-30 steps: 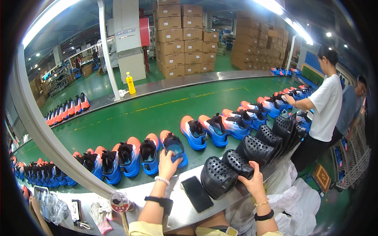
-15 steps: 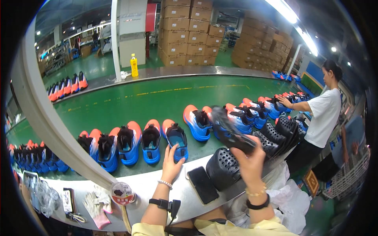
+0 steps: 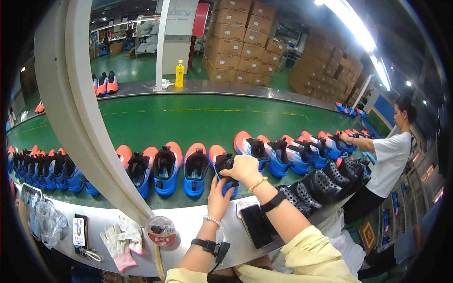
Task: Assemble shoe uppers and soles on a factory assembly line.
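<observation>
In front of me a sneaker, orange at the toe and blue at the heel, stands on the green conveyor belt with its opening toward me. The fingers of my left hand are closed about its heel. Reaching across from the right, my right hand grips a black shoe form that sits in the sneaker's opening; most of the form is hidden by the hand and the shoe. Similar sneakers flank this one on both sides. Black perforated shoe forms lie in a row at right, beyond my right forearm.
A phone rests on the metal ledge, along with a round tub and work gloves. A white post rises at left. A co-worker handles sneakers at right. Across the belt stands a yellow bottle.
My right hand has swung left with the black form, from above the row of forms to the sneaker's opening. My left hand stays at the heel. The whole view has shifted.
</observation>
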A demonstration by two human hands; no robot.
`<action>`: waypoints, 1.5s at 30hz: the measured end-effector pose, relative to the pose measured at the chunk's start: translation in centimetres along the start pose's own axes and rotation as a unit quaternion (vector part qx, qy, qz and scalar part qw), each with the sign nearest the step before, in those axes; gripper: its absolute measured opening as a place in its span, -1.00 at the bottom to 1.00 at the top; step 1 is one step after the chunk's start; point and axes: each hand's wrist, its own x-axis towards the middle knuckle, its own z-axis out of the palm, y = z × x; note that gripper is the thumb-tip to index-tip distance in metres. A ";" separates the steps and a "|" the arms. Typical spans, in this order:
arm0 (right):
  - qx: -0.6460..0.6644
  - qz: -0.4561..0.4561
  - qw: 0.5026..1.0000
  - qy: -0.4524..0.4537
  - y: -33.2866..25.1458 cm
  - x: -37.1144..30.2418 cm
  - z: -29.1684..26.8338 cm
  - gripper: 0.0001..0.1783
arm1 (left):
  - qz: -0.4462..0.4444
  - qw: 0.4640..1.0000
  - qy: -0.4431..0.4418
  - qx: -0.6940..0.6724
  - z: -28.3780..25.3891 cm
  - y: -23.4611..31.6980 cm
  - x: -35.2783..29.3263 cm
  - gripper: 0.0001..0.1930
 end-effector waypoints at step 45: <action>0.420 -0.221 0.880 0.022 11.5 -17.6 -8.2 -0.61 | 0.083 0.984 0.139 0.070 -0.3 0.3 1.4 -0.51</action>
